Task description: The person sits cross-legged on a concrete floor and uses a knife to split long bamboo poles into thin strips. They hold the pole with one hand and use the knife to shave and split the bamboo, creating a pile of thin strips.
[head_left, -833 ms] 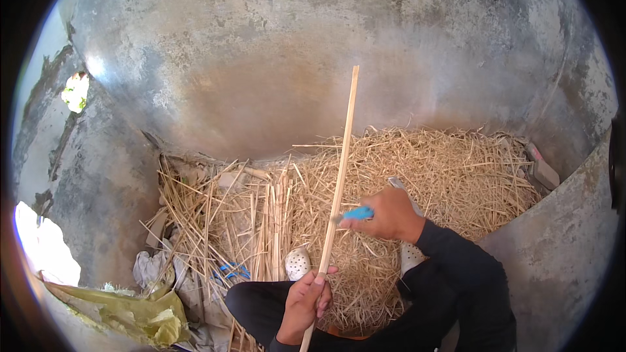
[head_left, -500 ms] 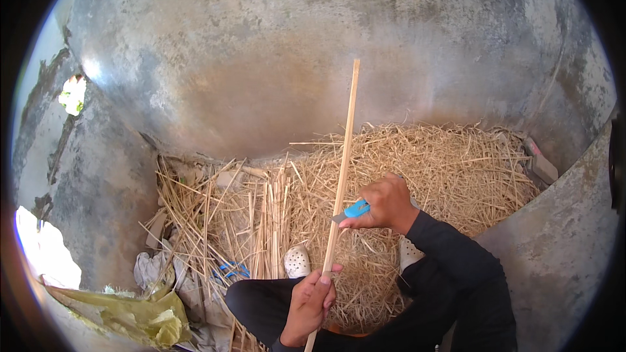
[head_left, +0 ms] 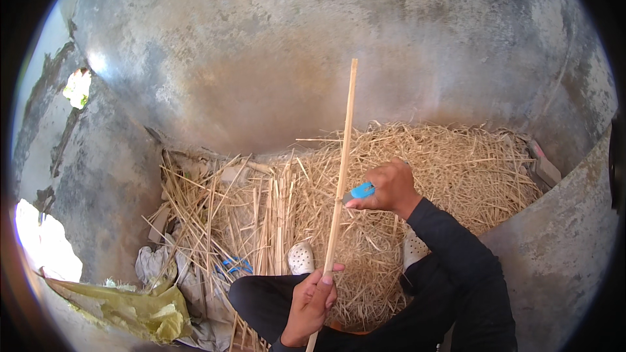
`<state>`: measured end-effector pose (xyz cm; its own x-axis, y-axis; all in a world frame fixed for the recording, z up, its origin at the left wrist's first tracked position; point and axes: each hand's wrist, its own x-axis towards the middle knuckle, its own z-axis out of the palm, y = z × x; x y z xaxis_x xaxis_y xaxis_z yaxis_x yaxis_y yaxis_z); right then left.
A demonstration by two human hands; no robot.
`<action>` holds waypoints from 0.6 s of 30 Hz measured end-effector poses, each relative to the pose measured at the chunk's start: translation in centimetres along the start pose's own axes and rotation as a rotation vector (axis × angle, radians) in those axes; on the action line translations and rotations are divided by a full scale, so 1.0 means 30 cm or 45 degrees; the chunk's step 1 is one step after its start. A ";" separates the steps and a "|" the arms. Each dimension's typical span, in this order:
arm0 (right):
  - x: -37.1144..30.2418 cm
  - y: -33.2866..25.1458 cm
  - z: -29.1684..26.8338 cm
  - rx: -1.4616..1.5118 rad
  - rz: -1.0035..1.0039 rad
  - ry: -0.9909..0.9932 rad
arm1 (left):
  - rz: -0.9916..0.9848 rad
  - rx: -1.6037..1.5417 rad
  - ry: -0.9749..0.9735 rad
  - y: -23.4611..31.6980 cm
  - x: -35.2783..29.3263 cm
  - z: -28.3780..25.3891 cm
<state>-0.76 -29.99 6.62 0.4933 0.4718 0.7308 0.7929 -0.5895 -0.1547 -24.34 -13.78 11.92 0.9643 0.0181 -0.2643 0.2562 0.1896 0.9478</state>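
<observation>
My left hand (head_left: 310,303) grips the lower part of a long pale bamboo stick (head_left: 343,156) that stands nearly upright in front of me. My right hand (head_left: 389,188) is closed around a small tool with a blue handle (head_left: 362,190), whose tip is pressed against the stick about halfway up. Both hands are over a heap of dry straw (head_left: 430,169) and my bent knees in dark trousers.
A curved grey concrete wall (head_left: 293,58) closes in the back and sides. White shoes (head_left: 300,257) rest on the straw. A yellow-green sack (head_left: 130,306) and crumpled cloth lie at lower left, a blue loop (head_left: 235,265) beside them.
My right hand with the blue tool has slid a little lower along the stick toward my left hand. The stick stays almost upright.
</observation>
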 end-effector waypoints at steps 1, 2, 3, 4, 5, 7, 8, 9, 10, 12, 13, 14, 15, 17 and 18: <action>0.000 0.007 0.007 -0.005 -0.002 0.029 | 0.007 0.010 -0.003 0.004 -0.001 0.001; 0.006 0.007 0.011 -0.007 -0.012 0.045 | 0.015 0.022 -0.002 0.006 -0.003 0.001; 0.013 0.007 0.015 -0.010 -0.021 0.062 | 0.021 0.015 0.000 0.004 -0.004 -0.002; 0.019 0.007 0.018 -0.013 -0.030 0.078 | 0.026 0.008 0.001 0.002 -0.004 -0.005; 0.022 0.006 0.016 -0.006 -0.017 0.066 | 0.032 0.000 -0.001 0.000 -0.004 -0.007; 0.029 0.006 0.009 0.005 0.011 0.041 | 0.027 -0.007 -0.006 -0.001 -0.005 -0.011; 0.033 0.009 0.014 0.002 0.019 0.031 | 0.024 -0.009 -0.005 0.000 -0.007 -0.013; 0.037 0.016 0.021 -0.001 0.027 0.022 | 0.022 -0.002 -0.003 0.000 -0.010 -0.015; 0.041 0.024 0.028 -0.004 0.035 0.012 | 0.021 0.004 -0.002 0.001 -0.013 -0.016; 0.046 0.051 0.031 -0.051 0.061 0.030 | 0.007 0.008 -0.007 0.002 -0.016 -0.015; 0.048 0.064 0.035 -0.074 0.074 0.039 | -0.003 0.006 -0.009 0.004 -0.019 -0.014; 0.049 0.077 0.044 -0.079 0.081 0.056 | -0.013 0.004 -0.009 0.005 -0.020 -0.012; 0.049 0.090 0.056 -0.085 0.088 0.073 | -0.023 -0.001 -0.014 0.005 -0.023 -0.011; 0.051 0.111 0.066 -0.099 0.093 0.098 | -0.043 -0.011 -0.024 0.002 -0.031 -0.013; 0.053 0.120 0.067 -0.107 0.090 0.106 | -0.044 -0.008 -0.022 -0.003 -0.034 -0.014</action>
<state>3.61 -30.05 5.89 0.5128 0.3732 0.7731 0.7225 -0.6740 -0.1539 -25.37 -13.39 12.04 0.9559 -0.0057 -0.2936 0.2890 0.1958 0.9371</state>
